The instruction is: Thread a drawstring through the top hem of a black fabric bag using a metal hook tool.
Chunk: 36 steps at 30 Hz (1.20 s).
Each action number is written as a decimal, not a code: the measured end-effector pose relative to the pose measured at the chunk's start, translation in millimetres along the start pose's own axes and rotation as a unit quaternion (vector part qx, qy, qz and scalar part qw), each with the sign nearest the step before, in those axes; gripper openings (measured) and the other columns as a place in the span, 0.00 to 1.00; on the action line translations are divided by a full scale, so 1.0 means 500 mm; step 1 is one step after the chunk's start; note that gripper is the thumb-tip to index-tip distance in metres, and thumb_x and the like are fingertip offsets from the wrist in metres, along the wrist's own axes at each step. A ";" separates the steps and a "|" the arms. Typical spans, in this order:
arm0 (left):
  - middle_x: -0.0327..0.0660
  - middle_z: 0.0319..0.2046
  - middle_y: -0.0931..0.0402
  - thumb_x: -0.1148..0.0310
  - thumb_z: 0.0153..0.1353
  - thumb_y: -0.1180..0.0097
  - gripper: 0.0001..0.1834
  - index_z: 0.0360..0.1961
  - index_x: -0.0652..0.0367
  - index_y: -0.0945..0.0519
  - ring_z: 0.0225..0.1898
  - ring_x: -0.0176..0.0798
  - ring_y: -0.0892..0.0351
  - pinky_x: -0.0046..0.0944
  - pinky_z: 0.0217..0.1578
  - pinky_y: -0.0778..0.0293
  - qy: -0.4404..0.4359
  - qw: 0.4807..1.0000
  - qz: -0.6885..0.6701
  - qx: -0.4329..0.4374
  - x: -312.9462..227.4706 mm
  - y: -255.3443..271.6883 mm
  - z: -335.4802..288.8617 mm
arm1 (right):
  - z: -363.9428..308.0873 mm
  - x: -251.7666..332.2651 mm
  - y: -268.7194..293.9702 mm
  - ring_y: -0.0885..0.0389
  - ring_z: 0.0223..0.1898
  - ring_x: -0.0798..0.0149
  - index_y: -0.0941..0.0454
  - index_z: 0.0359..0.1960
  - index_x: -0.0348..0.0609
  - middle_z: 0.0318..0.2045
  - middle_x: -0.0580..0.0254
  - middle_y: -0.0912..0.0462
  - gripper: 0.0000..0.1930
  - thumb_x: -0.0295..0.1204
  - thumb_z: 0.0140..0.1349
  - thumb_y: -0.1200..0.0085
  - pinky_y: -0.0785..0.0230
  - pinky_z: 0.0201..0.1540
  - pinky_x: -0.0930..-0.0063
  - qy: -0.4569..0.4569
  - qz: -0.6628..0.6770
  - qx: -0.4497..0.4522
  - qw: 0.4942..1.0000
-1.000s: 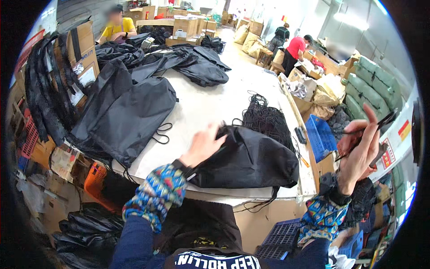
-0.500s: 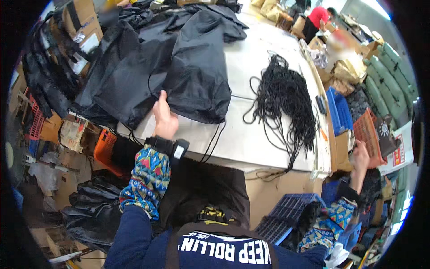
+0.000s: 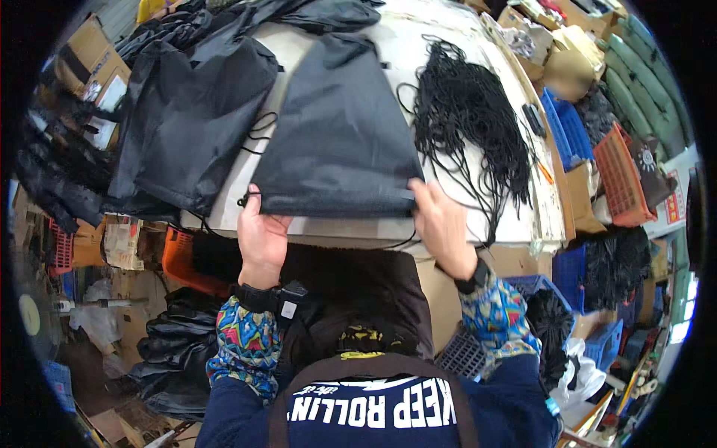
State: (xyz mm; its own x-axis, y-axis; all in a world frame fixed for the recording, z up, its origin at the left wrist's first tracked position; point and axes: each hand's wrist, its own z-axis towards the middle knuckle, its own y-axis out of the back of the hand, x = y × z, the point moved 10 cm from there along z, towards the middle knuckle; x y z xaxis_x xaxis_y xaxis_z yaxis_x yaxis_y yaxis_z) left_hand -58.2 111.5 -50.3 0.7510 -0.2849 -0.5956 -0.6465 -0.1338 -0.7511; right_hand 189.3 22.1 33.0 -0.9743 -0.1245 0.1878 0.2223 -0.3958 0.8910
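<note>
A black drawstring bag (image 3: 336, 127) lies flat on the white table, its wide edge toward me. My left hand (image 3: 263, 243) pinches the bag's near left corner, thumb on top and fingers underneath. At the near right corner, my right hand (image 3: 444, 228) is closed on the edge, its fingertips slightly blurred. Dark cord shows at both corners. To the left lies another black bag (image 3: 187, 127), with loops of cord between the two. A big bundle of black cords (image 3: 467, 112) is spread out to the right of the bag.
More black bags (image 3: 321, 15) are heaped at the table's far side. A small orange object (image 3: 546, 173) rests by the right table edge (image 3: 549, 224). Beyond it stand a blue bin (image 3: 565, 127) and an orange basket (image 3: 620, 179). An orange crate (image 3: 179, 261) sits below the table at left.
My right hand has come from the far right over to the bag's right corner. The bag now lies flatter and apart from the left one. My left hand stays at its left corner.
</note>
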 end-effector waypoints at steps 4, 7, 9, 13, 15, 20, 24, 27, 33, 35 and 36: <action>0.39 0.47 0.26 0.74 0.65 0.55 0.11 0.47 0.61 0.26 0.47 0.36 0.27 0.37 0.50 0.32 -0.087 0.991 0.053 -0.089 -0.020 0.078 0.065 | -0.067 0.100 -0.028 0.25 0.26 0.51 0.30 0.48 0.42 0.28 0.55 0.29 0.16 0.26 0.56 0.49 0.33 0.24 0.61 0.069 0.117 0.115 0.984; 0.37 0.49 0.29 0.82 0.62 0.57 0.17 0.53 0.63 0.28 0.48 0.30 0.33 0.27 0.53 0.41 -0.242 0.928 0.282 -0.005 -0.103 -0.053 0.085 | -0.086 0.092 -0.056 0.24 0.26 0.51 0.32 0.53 0.41 0.27 0.53 0.28 0.19 0.30 0.60 0.50 0.32 0.25 0.61 0.097 0.177 0.173 0.964; 0.37 0.50 0.29 0.82 0.63 0.58 0.17 0.53 0.64 0.27 0.49 0.31 0.33 0.27 0.54 0.41 -0.283 0.902 0.327 0.020 -0.137 -0.093 0.084 | -0.025 0.076 -0.012 0.23 0.26 0.51 0.34 0.55 0.41 0.27 0.53 0.27 0.21 0.32 0.61 0.50 0.32 0.26 0.60 0.084 0.148 0.116 0.979; 0.41 0.54 0.30 0.78 0.65 0.57 0.15 0.52 0.65 0.27 0.54 0.35 0.33 0.32 0.59 0.43 -0.313 0.842 0.438 0.046 -0.169 -0.116 0.037 | 0.182 0.106 0.023 0.21 0.23 0.50 0.36 0.59 0.42 0.28 0.51 0.24 0.23 0.30 0.62 0.54 0.29 0.25 0.57 0.065 0.004 0.041 0.997; 0.43 0.54 0.29 0.78 0.65 0.56 0.15 0.52 0.66 0.27 0.55 0.36 0.33 0.34 0.59 0.42 -0.329 0.800 0.497 0.070 -0.158 -0.108 0.013 | 0.264 0.031 -0.080 0.19 0.25 0.50 0.36 0.59 0.44 0.29 0.50 0.21 0.23 0.27 0.59 0.55 0.27 0.27 0.56 0.058 -0.056 0.051 0.995; 0.40 0.45 0.25 0.88 0.55 0.58 0.21 0.48 0.63 0.24 0.42 0.31 0.29 0.29 0.50 0.36 -0.403 0.723 0.559 0.044 -0.239 -0.113 -0.012 | 0.295 -0.233 -0.243 0.19 0.32 0.42 0.36 0.59 0.50 0.32 0.43 0.19 0.21 0.33 0.64 0.62 0.27 0.32 0.47 -0.057 -0.135 0.213 0.966; 0.41 0.43 0.24 0.88 0.51 0.55 0.21 0.47 0.63 0.24 0.41 0.36 0.26 0.32 0.49 0.33 -0.609 0.614 0.498 -0.063 -0.482 -0.148 -0.004 | 0.322 -0.154 -0.078 0.20 0.35 0.41 0.32 0.55 0.47 0.33 0.44 0.19 0.18 0.33 0.64 0.59 0.28 0.36 0.49 -0.053 -0.027 0.114 0.992; 0.44 0.45 0.24 0.85 0.54 0.56 0.21 0.49 0.62 0.25 0.46 0.39 0.26 0.35 0.50 0.33 -0.627 0.549 0.530 -0.160 -0.695 -0.034 0.047 | 0.318 -0.112 0.030 0.21 0.35 0.45 0.29 0.51 0.43 0.33 0.47 0.20 0.16 0.37 0.68 0.61 0.30 0.37 0.57 -0.016 0.102 0.049 0.993; 0.57 0.50 0.29 0.70 0.58 0.53 0.23 0.56 0.62 0.33 0.56 0.55 0.33 0.47 0.55 0.35 -0.447 0.324 0.822 -0.137 -0.757 0.065 0.219 | 0.238 0.010 0.253 0.33 0.26 0.79 0.26 0.45 0.35 0.21 0.67 0.29 0.14 0.31 0.69 0.62 0.39 0.28 0.83 -0.125 0.454 0.105 0.876; 0.56 0.57 0.36 0.57 0.60 0.48 0.28 0.57 0.63 0.33 0.59 0.56 0.37 0.47 0.58 0.38 -0.410 0.398 0.819 -0.047 -0.630 -0.023 0.348 | 0.187 0.112 0.347 0.28 0.26 0.76 0.26 0.45 0.33 0.25 0.62 0.26 0.13 0.29 0.68 0.59 0.34 0.29 0.79 0.217 0.520 0.191 0.804; 0.58 0.59 0.37 0.50 0.61 0.50 0.32 0.60 0.62 0.35 0.61 0.59 0.39 0.49 0.60 0.42 -0.397 0.405 0.820 -0.078 -0.576 -0.047 0.397 | 0.091 0.131 0.388 0.26 0.25 0.74 0.27 0.45 0.33 0.27 0.60 0.24 0.12 0.29 0.66 0.57 0.31 0.29 0.78 0.527 0.470 0.281 0.650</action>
State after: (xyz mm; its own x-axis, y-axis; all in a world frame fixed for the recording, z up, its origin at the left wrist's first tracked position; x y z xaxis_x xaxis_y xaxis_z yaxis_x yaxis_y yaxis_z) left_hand -232.5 385.0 82.4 -0.9386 0.2757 -0.2074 -0.3181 -0.4586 0.8298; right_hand 166.8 -21.3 236.9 0.2136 -0.7425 0.6349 0.3646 0.6636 0.6533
